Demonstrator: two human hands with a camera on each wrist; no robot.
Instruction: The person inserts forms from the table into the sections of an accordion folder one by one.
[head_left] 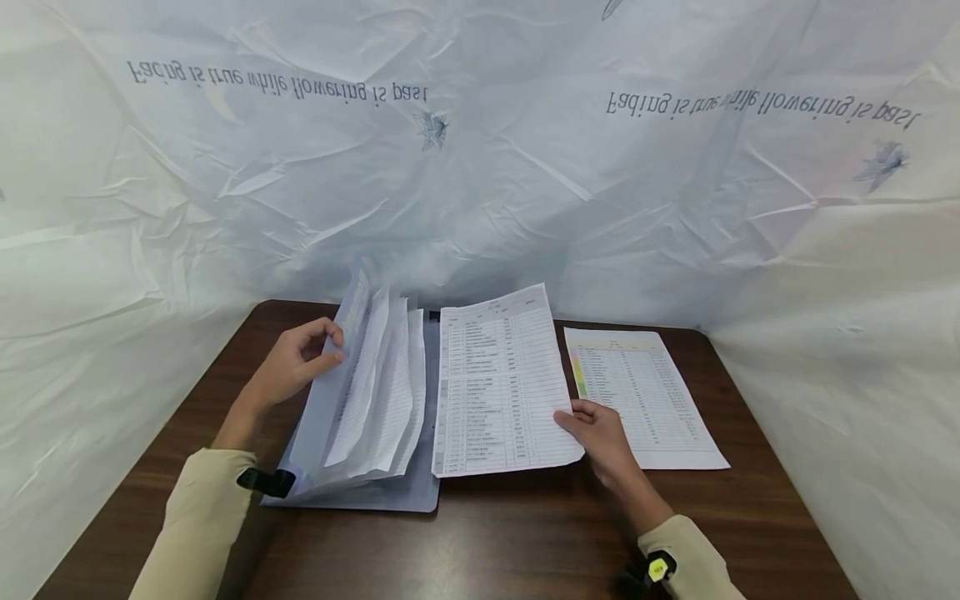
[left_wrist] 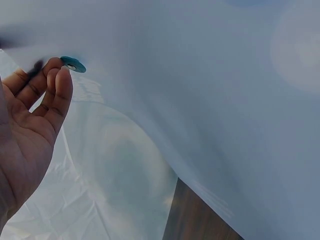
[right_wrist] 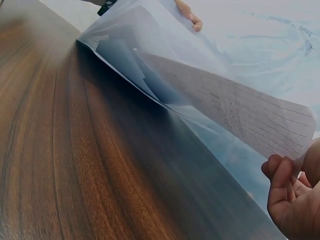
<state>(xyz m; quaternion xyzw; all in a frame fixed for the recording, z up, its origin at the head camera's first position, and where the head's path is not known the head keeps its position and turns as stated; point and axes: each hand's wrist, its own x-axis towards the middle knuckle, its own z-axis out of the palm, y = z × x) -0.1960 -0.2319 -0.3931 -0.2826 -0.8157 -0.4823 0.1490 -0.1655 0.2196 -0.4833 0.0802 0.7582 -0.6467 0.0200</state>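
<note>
A translucent blue document folder (head_left: 311,446) stands partly open on the left of the table, with several printed sheets (head_left: 386,392) fanned inside its clear sleeves. My left hand (head_left: 296,362) pinches the raised front cover near its outer edge. A teal round snap (left_wrist: 73,64) shows at those fingertips in the left wrist view. My right hand (head_left: 603,442) pinches the right edge of a printed table sheet (head_left: 502,383) between thumb and fingers. That sheet is tilted up beside the folder, its left edge over the folder's right side. In the right wrist view the sheet's far end reaches the folder.
Another printed sheet (head_left: 645,400) with a yellow and green strip lies flat at the right of the dark wooden table (head_left: 510,542). White plastic sheeting (head_left: 495,183) with printed words hangs behind and at both sides of the table.
</note>
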